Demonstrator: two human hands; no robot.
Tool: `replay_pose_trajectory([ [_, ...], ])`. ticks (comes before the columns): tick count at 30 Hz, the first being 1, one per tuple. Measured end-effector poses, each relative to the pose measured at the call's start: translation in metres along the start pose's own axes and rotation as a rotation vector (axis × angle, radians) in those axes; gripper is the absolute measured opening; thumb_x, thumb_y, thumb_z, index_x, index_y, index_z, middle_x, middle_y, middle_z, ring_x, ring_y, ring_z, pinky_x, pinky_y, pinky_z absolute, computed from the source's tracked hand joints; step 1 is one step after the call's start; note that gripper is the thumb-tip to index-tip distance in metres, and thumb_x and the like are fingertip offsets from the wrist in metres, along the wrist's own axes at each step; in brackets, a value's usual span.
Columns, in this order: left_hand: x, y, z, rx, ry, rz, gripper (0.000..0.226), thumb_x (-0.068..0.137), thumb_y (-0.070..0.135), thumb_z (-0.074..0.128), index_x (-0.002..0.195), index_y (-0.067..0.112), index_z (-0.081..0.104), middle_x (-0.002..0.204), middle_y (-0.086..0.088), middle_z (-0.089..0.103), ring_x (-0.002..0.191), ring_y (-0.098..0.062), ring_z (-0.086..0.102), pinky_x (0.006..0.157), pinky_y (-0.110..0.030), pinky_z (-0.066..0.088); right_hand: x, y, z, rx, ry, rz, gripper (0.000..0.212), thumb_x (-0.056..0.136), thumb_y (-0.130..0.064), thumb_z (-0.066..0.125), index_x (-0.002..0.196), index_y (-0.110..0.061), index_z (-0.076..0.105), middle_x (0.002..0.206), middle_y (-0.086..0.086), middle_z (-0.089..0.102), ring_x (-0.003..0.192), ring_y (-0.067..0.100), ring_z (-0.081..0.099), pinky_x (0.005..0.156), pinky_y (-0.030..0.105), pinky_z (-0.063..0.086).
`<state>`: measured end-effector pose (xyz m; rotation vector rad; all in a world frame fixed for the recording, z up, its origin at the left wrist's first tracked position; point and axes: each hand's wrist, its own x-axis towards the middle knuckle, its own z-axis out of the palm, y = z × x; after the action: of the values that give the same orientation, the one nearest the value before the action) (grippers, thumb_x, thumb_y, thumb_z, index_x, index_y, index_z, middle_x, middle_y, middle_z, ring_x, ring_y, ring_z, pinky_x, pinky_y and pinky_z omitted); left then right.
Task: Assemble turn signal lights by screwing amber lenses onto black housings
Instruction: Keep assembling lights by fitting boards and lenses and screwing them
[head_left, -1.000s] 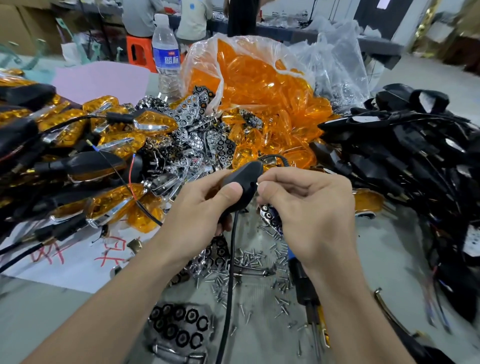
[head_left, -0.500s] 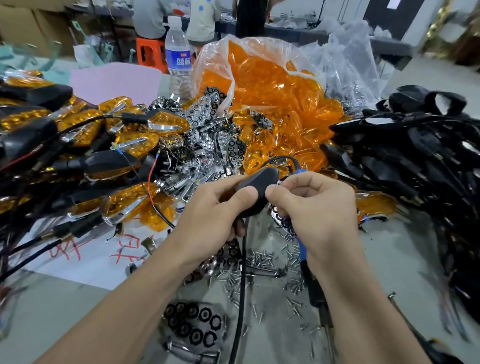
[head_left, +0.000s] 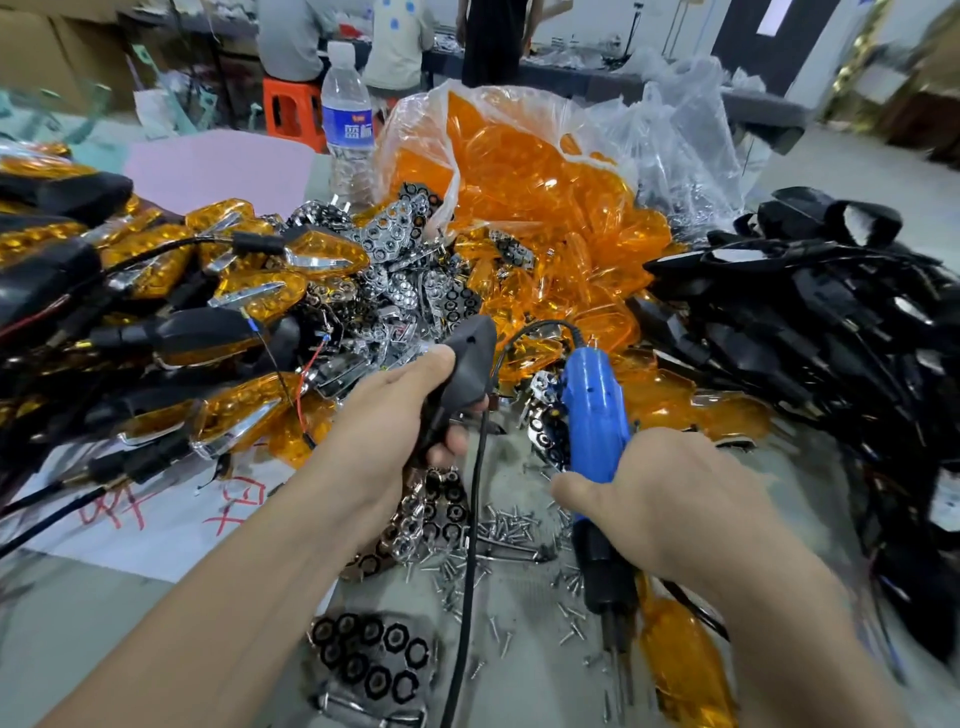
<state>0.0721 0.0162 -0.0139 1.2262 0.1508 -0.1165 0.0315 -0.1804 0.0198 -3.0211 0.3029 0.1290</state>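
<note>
Two hands were at work, held apart over the middle of the table (head_left: 62, 623). Your left hand (head_left: 384, 431) gripped a black housing (head_left: 470, 358), thumb laid along its back and fingers curled beneath, its pointed end tilted up and away from you. A black cable (head_left: 470, 545) hung from the housing down towards the near edge. Your right hand (head_left: 675, 499) was wrapped round a blue electric screwdriver (head_left: 592, 410). Its blue body rose above your thumb, and its black chuck and bit pointed down towards the near edge. The driver stood just beside the housing, not touching it. The housing's open face was turned from view, so I cannot tell whether a lens sat in it.

Loose screws (head_left: 514, 525) lay scattered on the table between and below your hands, next to chrome reflector plates (head_left: 410, 291) heaped in the middle. One amber lens (head_left: 680, 660) lay under your right wrist by the near edge. A clear bag of amber lenses (head_left: 519, 171) stood towards the far edge, spilling inward. A pile of wired housings (head_left: 810, 322) ran along the right edge. Finished lights (head_left: 244, 296) were heaped along the left edge, above a white sheet (head_left: 156, 530) marked in red. A water bottle (head_left: 347, 119) stood at the far edge, left of the bag.
</note>
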Motion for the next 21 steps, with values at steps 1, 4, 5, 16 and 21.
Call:
replay_pose_trajectory([
  [1, 0.000, 0.001, -0.001, -0.003, 0.004, -0.002, 0.033, 0.106, 0.032, 0.054, 0.099, 0.004, 0.070, 0.081, -0.015, 0.075, 0.045, -0.014, 0.054, 0.036, -0.021, 0.038, 0.002, 0.001, 0.002, 0.039, 0.018, 0.001, 0.060, 0.077, -0.078, 0.060, 0.072, -0.018, 0.054, 0.067, -0.003, 0.054, 0.056, 0.014, 0.049, 0.046, 0.030, 0.028],
  [4, 0.002, 0.006, -0.008, -0.010, 0.015, -0.018, 0.037, 0.106, 0.036, 0.053, 0.110, 0.003, 0.068, 0.088, -0.016, 0.075, 0.050, -0.012, 0.054, 0.038, -0.020, 0.039, 0.011, 0.007, 0.006, 0.168, 0.021, 0.006, 0.059, 0.073, -0.071, 0.066, 0.064, -0.014, 0.054, 0.056, -0.001, 0.048, 0.051, 0.018, 0.045, 0.046, 0.029, 0.029],
  [5, 0.003, 0.008, -0.010, -0.018, 0.024, -0.020, 0.038, 0.106, 0.036, 0.052, 0.111, 0.002, 0.068, 0.088, -0.016, 0.075, 0.050, -0.012, 0.054, 0.038, -0.020, 0.038, 0.015, 0.010, 0.006, 0.208, 0.015, 0.016, 0.059, 0.073, -0.070, 0.067, 0.063, -0.013, 0.056, 0.056, 0.000, 0.048, 0.052, 0.019, 0.045, 0.046, 0.030, 0.030],
  [16, 0.008, 0.005, -0.013, 0.042, 0.056, -0.006, 0.036, 0.106, 0.036, 0.054, 0.111, 0.002, 0.064, 0.099, -0.019, 0.069, 0.051, -0.012, 0.054, 0.039, -0.021, 0.038, 0.024, 0.024, -0.015, 1.968, -0.237, 0.082, 0.045, 0.091, -0.031, 0.066, 0.127, -0.005, 0.060, 0.089, 0.017, 0.077, 0.066, 0.025, 0.069, 0.060, 0.036, 0.061],
  [21, 0.009, 0.003, -0.013, 0.069, 0.070, -0.014, 0.039, 0.106, 0.037, 0.054, 0.112, 0.000, 0.065, 0.091, -0.017, 0.071, 0.049, -0.013, 0.052, 0.038, -0.021, 0.037, 0.023, 0.010, 0.001, 2.102, -0.414, -0.122, 0.057, 0.080, -0.011, 0.063, 0.135, -0.001, 0.053, 0.104, 0.026, 0.069, 0.093, 0.039, 0.072, 0.084, 0.052, 0.063],
])
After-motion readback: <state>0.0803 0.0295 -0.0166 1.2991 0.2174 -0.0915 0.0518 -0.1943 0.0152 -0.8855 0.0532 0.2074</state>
